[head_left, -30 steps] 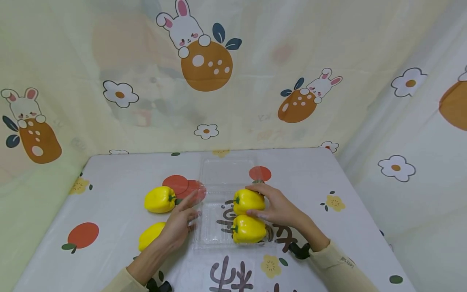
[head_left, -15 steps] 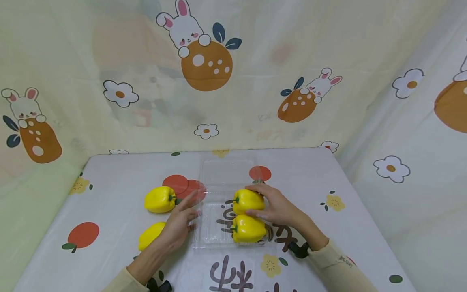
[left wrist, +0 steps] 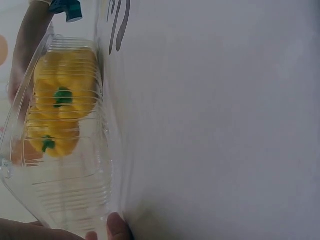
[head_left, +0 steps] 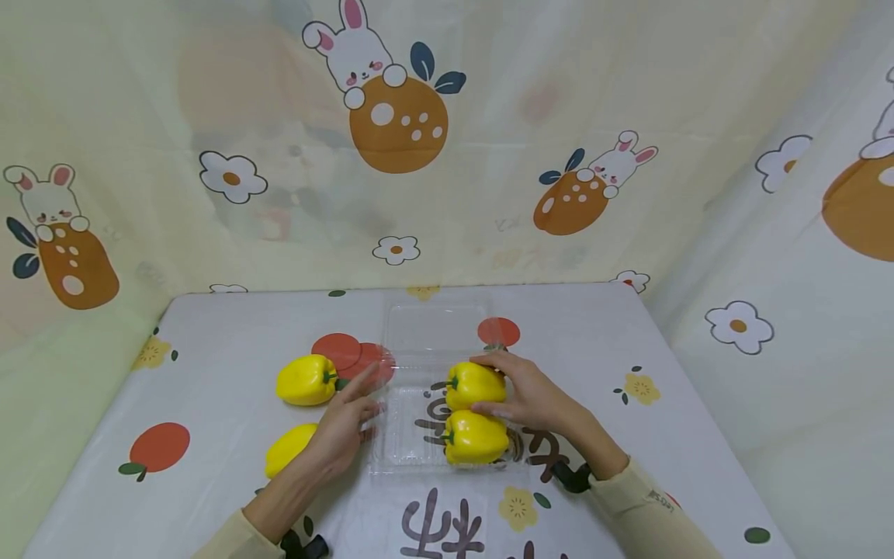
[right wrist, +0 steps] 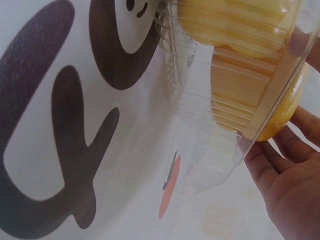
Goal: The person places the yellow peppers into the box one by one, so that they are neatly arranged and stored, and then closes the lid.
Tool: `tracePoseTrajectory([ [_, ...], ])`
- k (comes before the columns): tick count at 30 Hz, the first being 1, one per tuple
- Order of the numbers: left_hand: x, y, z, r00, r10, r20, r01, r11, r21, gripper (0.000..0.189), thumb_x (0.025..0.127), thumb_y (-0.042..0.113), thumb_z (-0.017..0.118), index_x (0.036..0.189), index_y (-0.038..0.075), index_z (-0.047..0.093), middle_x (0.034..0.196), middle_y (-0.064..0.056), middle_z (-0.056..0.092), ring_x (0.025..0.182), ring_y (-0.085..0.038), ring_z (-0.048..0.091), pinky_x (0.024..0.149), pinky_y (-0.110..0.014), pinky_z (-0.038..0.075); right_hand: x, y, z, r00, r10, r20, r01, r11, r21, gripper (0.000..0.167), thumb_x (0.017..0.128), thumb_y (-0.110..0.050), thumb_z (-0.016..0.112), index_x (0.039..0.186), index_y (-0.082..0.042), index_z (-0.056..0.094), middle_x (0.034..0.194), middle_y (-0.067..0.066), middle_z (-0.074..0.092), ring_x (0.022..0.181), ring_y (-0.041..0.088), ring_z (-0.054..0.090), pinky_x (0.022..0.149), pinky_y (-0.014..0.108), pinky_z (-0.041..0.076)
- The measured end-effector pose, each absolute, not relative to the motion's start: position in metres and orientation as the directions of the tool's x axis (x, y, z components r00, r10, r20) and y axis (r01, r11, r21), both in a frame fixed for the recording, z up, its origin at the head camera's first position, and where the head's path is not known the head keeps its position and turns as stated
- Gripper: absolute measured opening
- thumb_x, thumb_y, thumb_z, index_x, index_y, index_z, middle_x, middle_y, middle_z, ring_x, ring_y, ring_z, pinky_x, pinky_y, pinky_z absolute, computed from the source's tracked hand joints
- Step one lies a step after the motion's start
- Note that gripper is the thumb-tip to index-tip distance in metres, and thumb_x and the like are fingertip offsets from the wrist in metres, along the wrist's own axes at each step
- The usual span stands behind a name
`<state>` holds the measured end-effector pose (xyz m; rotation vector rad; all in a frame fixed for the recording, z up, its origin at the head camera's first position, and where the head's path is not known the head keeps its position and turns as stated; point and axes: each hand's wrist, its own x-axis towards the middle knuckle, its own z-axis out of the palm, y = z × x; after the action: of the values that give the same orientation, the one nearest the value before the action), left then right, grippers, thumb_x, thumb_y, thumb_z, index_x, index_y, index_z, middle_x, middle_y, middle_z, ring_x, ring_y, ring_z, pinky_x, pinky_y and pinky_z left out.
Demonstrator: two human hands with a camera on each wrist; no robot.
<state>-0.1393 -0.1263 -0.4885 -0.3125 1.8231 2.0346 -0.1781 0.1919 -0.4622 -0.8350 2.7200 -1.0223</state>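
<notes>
A clear plastic clamshell box (head_left: 401, 427) lies with its lid (head_left: 433, 326) folded back, away from me. Two yellow bell peppers sit along its right side: a far one (head_left: 475, 386) and a near one (head_left: 478, 437), green stems facing left. My right hand (head_left: 528, 396) grips the far bell pepper, thumb between the two peppers and fingers on the far side. In the right wrist view, those fingertips (right wrist: 257, 155) reach behind the box wall. My left hand (head_left: 338, 436) touches the box's left edge, index finger extended; the left wrist view shows a fingertip (left wrist: 117, 227) at its wall.
Two more yellow bell peppers lie on the table left of the box: one farther back (head_left: 306, 380), another (head_left: 289, 450) partly hidden by my left forearm. A printed cloth covers the table (head_left: 580, 334), and a printed curtain (head_left: 482, 217) hangs behind it.
Both hands and the bell peppers keep their places. Only the head view has shifted very slightly.
</notes>
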Motion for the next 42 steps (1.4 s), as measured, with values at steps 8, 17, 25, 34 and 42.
tracePoseTrajectory([
  [8, -0.1399, -0.1257, -0.4866, -0.898, 0.138, -0.418, -0.431, -0.084, 0.899, 0.069, 0.105, 0.005, 0.039, 0.166, 0.036, 0.034, 0.174, -0.005, 0.031, 0.132, -0.032, 0.044, 0.095, -0.038, 0.038, -0.1783, 0.1935, -0.4632, -0.852, -0.52, 0.062, -0.432, 0.632, -0.643, 0.071, 0.087, -0.036, 0.088, 0.148, -0.013, 0.059, 0.142, 0.001, 0.067, 0.116, 0.018, 0.065, 0.107, 0.044, 0.058],
  [17, -0.1417, -0.1266, -0.4867, -0.903, 0.143, -0.406, -0.419, -0.084, 0.904, 0.067, 0.106, 0.007, 0.04, 0.166, 0.035, 0.034, 0.174, -0.005, 0.031, 0.13, -0.032, 0.045, 0.095, -0.038, 0.038, -0.1817, 0.1984, -0.4688, -0.847, -0.527, 0.067, -0.438, 0.62, -0.652, 0.072, 0.088, -0.037, 0.087, 0.15, -0.014, 0.058, 0.146, 0.002, 0.067, 0.123, 0.021, 0.065, 0.112, 0.049, 0.054],
  [25, -0.1407, -0.1254, -0.4869, -0.897, 0.14, -0.42, -0.433, -0.082, 0.898, 0.067, 0.106, 0.006, 0.039, 0.167, 0.035, 0.033, 0.174, -0.003, 0.031, 0.13, -0.032, 0.046, 0.095, -0.038, 0.038, -0.1852, 0.1995, -0.4715, -0.834, -0.547, 0.074, -0.463, 0.62, -0.634, 0.072, 0.087, -0.034, 0.087, 0.149, -0.012, 0.059, 0.147, 0.004, 0.067, 0.126, 0.022, 0.067, 0.112, 0.046, 0.054],
  [34, -0.1414, -0.1263, -0.4849, -0.901, 0.145, -0.41, -0.424, -0.082, 0.902, 0.069, 0.105, 0.004, 0.037, 0.167, 0.034, 0.032, 0.175, -0.009, 0.029, 0.131, -0.035, 0.045, 0.095, -0.039, 0.037, -0.1868, 0.1989, -0.471, -0.828, -0.556, 0.072, -0.475, 0.629, -0.615, 0.072, 0.087, -0.032, 0.087, 0.149, -0.008, 0.059, 0.147, 0.006, 0.067, 0.127, 0.023, 0.067, 0.112, 0.046, 0.054],
  [42, -0.1411, -0.1261, -0.4883, -0.896, 0.149, -0.418, -0.434, -0.092, 0.896, 0.069, 0.105, 0.004, 0.038, 0.167, 0.035, 0.031, 0.175, -0.004, 0.03, 0.133, -0.032, 0.043, 0.093, -0.038, 0.036, -0.1869, 0.1982, -0.4678, -0.821, -0.567, 0.071, -0.486, 0.628, -0.608, 0.074, 0.088, -0.035, 0.086, 0.15, -0.006, 0.059, 0.148, 0.009, 0.066, 0.132, 0.028, 0.066, 0.112, 0.048, 0.053],
])
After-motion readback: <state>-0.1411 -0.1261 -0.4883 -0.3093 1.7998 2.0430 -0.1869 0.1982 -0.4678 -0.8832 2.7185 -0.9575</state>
